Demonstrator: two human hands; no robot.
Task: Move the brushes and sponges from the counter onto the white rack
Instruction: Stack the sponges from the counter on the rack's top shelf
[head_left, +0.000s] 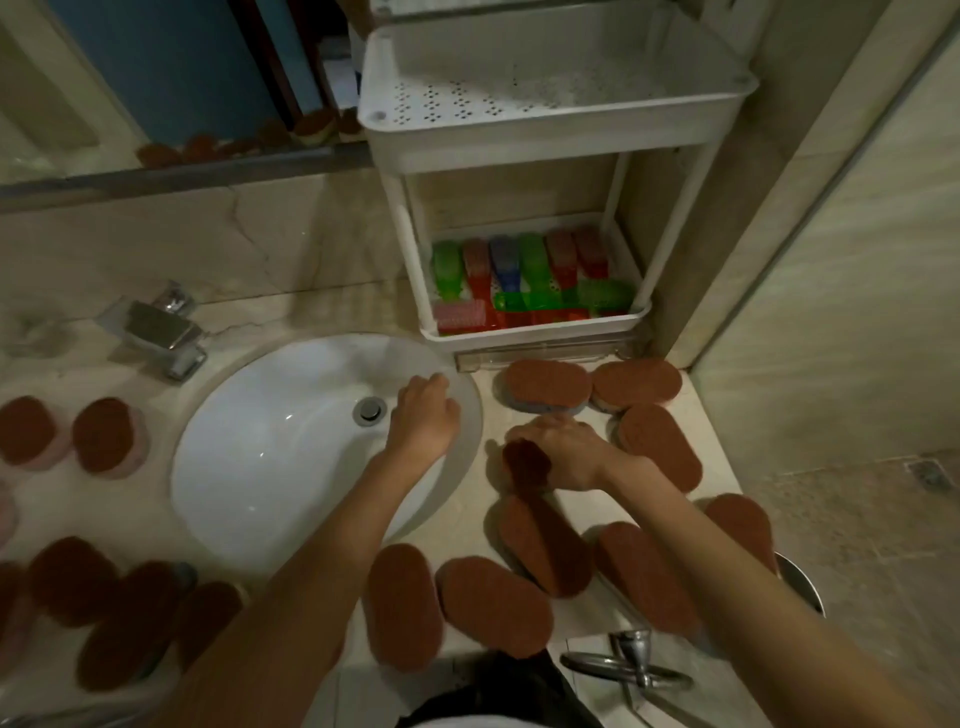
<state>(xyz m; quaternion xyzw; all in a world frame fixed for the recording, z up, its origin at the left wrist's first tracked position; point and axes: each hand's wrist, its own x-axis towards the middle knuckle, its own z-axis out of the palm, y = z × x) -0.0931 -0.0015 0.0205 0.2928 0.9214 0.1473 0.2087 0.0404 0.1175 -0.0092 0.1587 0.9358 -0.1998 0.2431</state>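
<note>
The white rack (524, 140) stands at the back right of the counter. Its top tray (670, 111) holds nothing; its bottom tray (537, 327) holds several green, red and blue brushes (524, 275). Brown oval sponges (548, 387) lie on the counter on both sides of the sink. My right hand (563, 452) presses down on one brown sponge (524, 465) in front of the rack, fingers closed over it. My left hand (423, 413) rests curled on the sink's right rim, holding nothing that I can see.
A white sink basin (291, 447) fills the middle, with a chrome tap (161, 332) at its back left. A mirror (156, 78) runs behind. A metal ring holder (628, 667) and a steel bin rim (805, 587) sit at the near right. A tiled wall stands right of the rack.
</note>
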